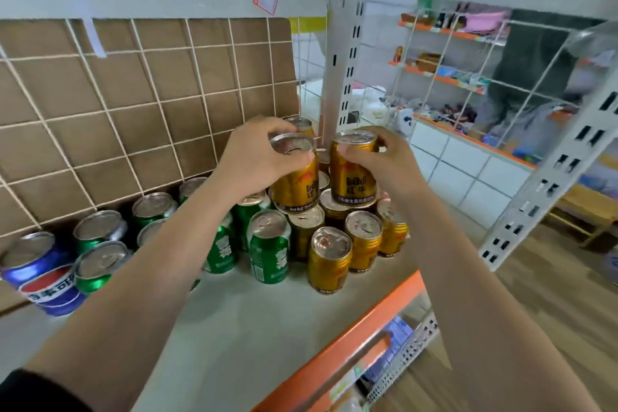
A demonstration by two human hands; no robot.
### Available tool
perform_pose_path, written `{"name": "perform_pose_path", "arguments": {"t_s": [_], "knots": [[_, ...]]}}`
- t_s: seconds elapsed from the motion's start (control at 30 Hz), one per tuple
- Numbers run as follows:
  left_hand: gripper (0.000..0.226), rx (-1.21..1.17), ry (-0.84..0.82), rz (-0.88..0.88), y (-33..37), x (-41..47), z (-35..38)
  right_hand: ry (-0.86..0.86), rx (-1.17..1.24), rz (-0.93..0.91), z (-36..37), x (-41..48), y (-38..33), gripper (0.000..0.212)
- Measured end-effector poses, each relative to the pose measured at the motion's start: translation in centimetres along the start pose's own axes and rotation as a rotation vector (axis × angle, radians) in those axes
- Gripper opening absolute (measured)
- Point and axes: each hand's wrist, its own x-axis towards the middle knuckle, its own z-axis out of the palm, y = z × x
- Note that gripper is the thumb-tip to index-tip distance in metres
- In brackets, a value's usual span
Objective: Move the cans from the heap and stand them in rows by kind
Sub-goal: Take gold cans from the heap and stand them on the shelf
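Observation:
My left hand point(257, 157) grips a gold can point(296, 186) near its top, lifted and tilted slightly above the standing cans. Beside it my right hand point(378, 160) grips a second gold can point(352, 177), held upright. Below them several gold cans point(329, 259) stand together on the shelf. To their left stand several green cans point(269, 249), some hidden behind my left forearm. Two blue cans point(40, 262) sit at the far left, one resting on the other.
The grey shelf board point(240, 318) has an orange front edge point(378, 311). A wire grid backed with cardboard point(133, 94) closes the back. A white slotted upright point(341, 70) stands right behind the gold cans. A person in dark clothes point(535, 70) stands beyond the mesh at right.

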Motion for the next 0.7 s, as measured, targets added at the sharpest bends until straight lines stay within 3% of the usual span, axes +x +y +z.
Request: {"name": "perform_pose_path", "arguments": {"t_s": [0.3, 0.43, 0.57, 0.7], "knots": [[0.054, 0.287, -0.013, -0.115, -2.0, 4.0, 1.9, -0.070, -0.269, -0.106, -0.1, 11.2, 2.7, 0.046], [0.066, 0.181, -0.071, -0.200, -2.0, 4.2, 2.9, -0.097, -0.311, -0.158, 0.9, 13.9, 4.1, 0.049], [0.043, 0.238, -0.086, -0.179, -1.9, 4.5, 3.4, -0.120, -0.376, -0.171, 1.9, 15.0, 5.0, 0.055], [0.021, 0.276, -0.101, -0.144, -1.9, 4.5, 3.2, -0.139, -0.421, -0.200, 2.5, 15.1, 5.5, 0.045]]}}
